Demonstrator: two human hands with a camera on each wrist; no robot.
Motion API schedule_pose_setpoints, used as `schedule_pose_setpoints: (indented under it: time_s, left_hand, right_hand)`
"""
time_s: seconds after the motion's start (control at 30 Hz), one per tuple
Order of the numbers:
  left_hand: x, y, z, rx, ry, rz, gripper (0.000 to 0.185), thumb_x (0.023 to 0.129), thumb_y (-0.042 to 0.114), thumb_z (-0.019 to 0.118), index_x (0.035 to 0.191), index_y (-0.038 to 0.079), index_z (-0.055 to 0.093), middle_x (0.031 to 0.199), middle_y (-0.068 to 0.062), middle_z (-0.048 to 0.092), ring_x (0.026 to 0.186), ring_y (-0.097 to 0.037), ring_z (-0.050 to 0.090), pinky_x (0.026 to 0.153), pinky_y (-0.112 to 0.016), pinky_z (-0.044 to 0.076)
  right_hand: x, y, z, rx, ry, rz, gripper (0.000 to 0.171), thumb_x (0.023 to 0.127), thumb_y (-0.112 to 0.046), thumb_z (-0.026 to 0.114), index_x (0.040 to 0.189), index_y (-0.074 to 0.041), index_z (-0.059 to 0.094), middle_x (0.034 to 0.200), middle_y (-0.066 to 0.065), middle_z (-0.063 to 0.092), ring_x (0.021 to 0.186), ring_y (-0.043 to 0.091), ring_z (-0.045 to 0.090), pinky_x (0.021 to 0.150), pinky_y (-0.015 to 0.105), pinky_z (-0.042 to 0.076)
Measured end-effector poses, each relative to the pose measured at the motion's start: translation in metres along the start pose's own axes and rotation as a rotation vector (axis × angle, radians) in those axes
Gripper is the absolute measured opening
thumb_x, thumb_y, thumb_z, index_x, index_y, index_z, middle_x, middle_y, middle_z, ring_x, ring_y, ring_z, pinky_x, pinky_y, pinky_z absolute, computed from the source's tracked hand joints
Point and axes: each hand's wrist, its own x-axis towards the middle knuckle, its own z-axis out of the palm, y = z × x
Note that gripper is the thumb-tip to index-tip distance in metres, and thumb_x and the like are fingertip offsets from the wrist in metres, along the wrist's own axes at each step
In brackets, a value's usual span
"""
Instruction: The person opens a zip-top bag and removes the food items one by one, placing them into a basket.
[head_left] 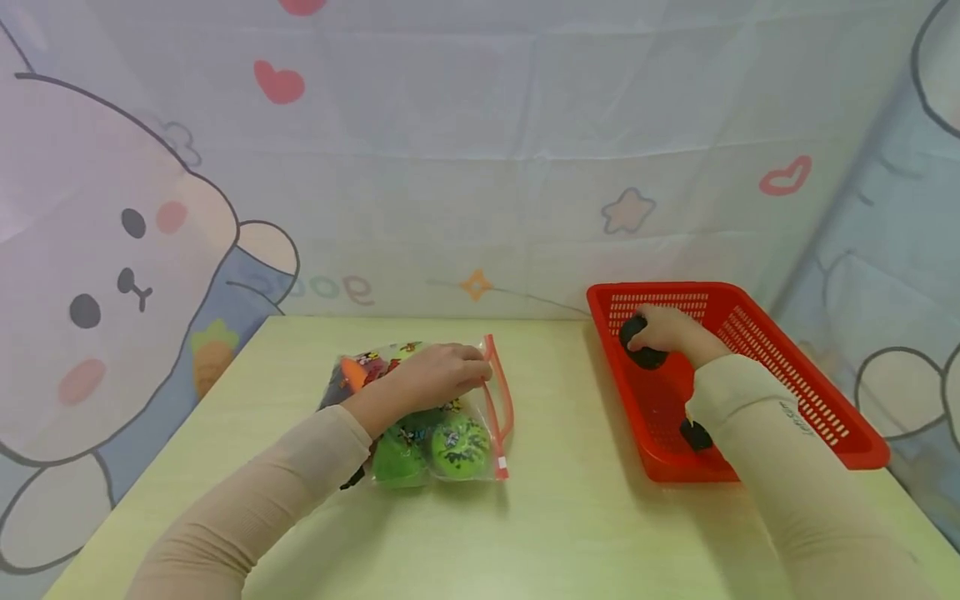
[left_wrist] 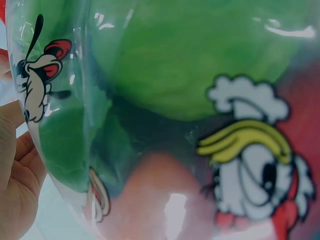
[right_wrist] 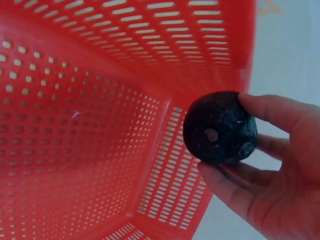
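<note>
A pale green table [head_left: 570, 517] stands before a cartoon curtain. The right hand [head_left: 670, 331] curls around a dark round fruit [right_wrist: 220, 127] inside the red perforated plastic basket [head_left: 780, 358]. Well to its left, the left hand [head_left: 431, 377] rests on the clear printed zip bag [head_left: 442, 433], its red-zipped mouth facing the basket.

At lower right of the head view sits a bright red basket [head_left: 787, 367], its walls and floor pierced with rows of small slots. A dark, near-black round object [right_wrist: 220, 127] shows pale specks in the right wrist view. Left of centre, the clear bag [head_left: 420, 412] has a red zip strip, printed cartoon figures in white, yellow, red and black, and green and orange shapes inside. The table [head_left: 555, 525] is pale yellow-green. Both sleeves are beige.
</note>
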Motion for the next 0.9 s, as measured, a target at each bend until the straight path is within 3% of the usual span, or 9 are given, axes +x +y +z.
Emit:
schedule_pose_setpoints:
  time_s: [0.13,0.43,0.57,0.73,0.9]
  left_hand:
    - [0.006,0.001,0.002,-0.006,0.007,0.022,0.012,0.089,0.016,0.06,0.1,0.014,0.065,0.102,-0.003,0.064,0.092,-0.016,0.062,0.079,-0.027,0.053]
    - [0.022,0.008,0.006,-0.005,0.02,0.067,0.012,0.089,0.016,0.06,0.1,0.015,0.065,0.102,-0.002,0.064,0.093,-0.015,0.062,0.08,-0.026,0.052]
    - [0.022,0.009,0.006,-0.005,0.016,0.067,0.012,0.089,0.016,0.06,0.1,0.015,0.065,0.102,-0.001,0.064,0.093,-0.014,0.062,0.08,-0.025,0.052]
    - [0.019,0.01,0.004,-0.013,-0.006,0.045,0.014,0.089,0.016,0.06,0.102,0.014,0.065,0.104,-0.002,0.064,0.094,-0.015,0.062,0.082,-0.027,0.052]
    - [0.016,0.01,0.005,-0.014,-0.018,0.032,0.015,0.09,0.016,0.059,0.103,0.014,0.065,0.105,-0.003,0.064,0.095,-0.016,0.062,0.083,-0.027,0.052]
  right_hand:
    - [0.004,0.008,0.0,0.02,-0.053,-0.013,0.058,0.084,-0.014,0.057,0.13,0.013,0.033,0.123,0.034,0.044,0.105,0.042,0.049,0.087,0.047,0.048]
    - [0.001,0.036,0.012,0.077,-0.138,0.058,0.061,0.084,-0.012,0.057,0.131,0.014,0.028,0.119,0.034,0.042,0.099,0.038,0.051,0.083,0.045,0.051]
    - [0.001,0.038,0.016,0.125,-0.168,0.062,0.062,0.084,-0.011,0.057,0.131,0.015,0.026,0.116,0.033,0.042,0.095,0.036,0.053,0.08,0.045,0.053]
    - [0.002,0.034,0.021,0.184,-0.178,0.04,0.05,0.082,-0.008,0.058,0.12,0.014,0.033,0.103,0.027,0.046,0.086,0.031,0.056,0.072,0.042,0.054]
    - [0.003,0.034,0.026,0.247,-0.209,0.046,0.046,0.082,-0.004,0.056,0.117,0.014,0.03,0.102,0.026,0.044,0.088,0.032,0.055,0.074,0.043,0.054]
